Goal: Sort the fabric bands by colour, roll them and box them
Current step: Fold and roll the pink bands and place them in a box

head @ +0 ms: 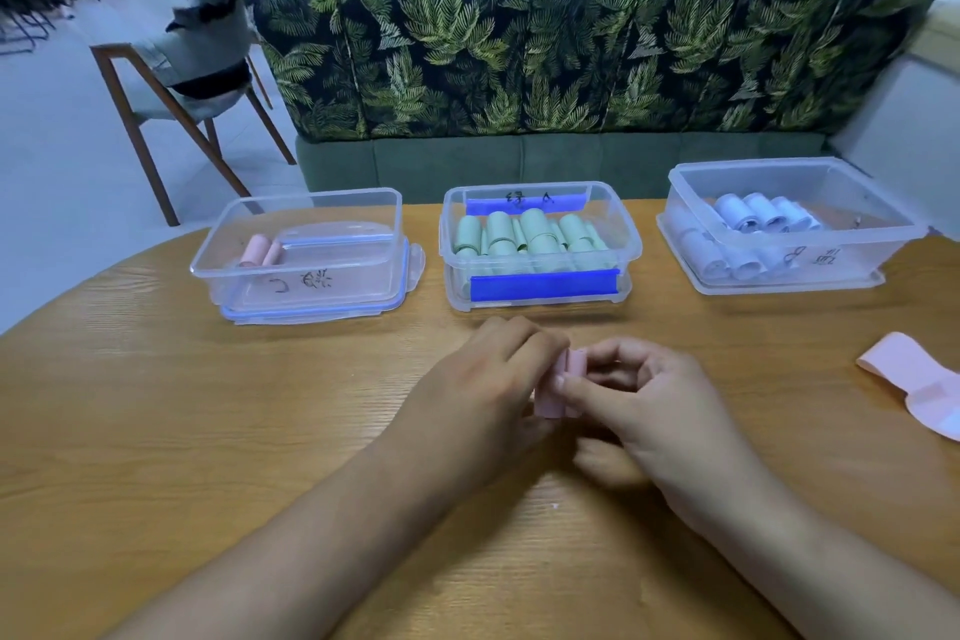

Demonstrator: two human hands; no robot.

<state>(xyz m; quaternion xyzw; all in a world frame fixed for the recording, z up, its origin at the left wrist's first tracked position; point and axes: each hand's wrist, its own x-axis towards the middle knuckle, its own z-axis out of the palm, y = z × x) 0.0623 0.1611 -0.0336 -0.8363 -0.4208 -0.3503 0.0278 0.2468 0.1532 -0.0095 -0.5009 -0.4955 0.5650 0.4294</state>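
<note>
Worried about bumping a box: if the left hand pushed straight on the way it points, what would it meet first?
Pointing forward-right, the left hand would press the pink roll it grips into the right hand, probably before the middle box.

Handwritten black marks stand on three clear plastic boxes. The left box point(363, 276) bears a "C" and an unclear character on its front wall. On the middle box point(453, 276), the far blue tape strip point(483, 206) carries a character and "A". The right box point(852, 270) shows "B" and an unclear character.
</note>
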